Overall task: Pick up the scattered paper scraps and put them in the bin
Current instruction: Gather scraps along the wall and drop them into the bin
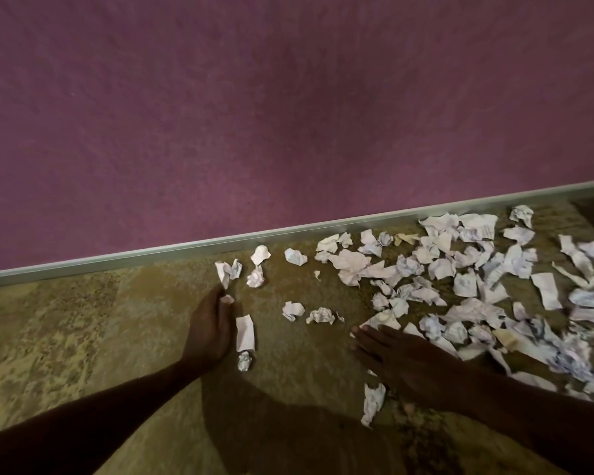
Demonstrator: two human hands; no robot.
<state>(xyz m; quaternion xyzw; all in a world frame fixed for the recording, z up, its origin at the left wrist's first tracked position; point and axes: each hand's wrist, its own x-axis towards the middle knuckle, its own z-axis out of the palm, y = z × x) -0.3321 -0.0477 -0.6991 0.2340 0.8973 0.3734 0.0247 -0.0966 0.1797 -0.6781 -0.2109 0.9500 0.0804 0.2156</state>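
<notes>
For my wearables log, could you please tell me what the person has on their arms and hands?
Nothing visible: both forearms are bare with no sleeves in view, and the left hand and right hand show no gloves, rings, watch or bracelet. The dim light could hide small items.

Left hand (209,329) edge-down, fingers curled; right hand (403,359) flat, fingers straight.

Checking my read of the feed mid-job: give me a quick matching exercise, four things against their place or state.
Things:
1. left hand
2. right hand
3. flat paper strip
4. big heap of scraps

Places or states:
A. lies flat, fingers straight, at the heap's edge
B. spread over the carpet on the right
C. pinches a small scrap
D. beside the left hand

Pairs: 1-C, 2-A, 3-D, 4-B
</notes>
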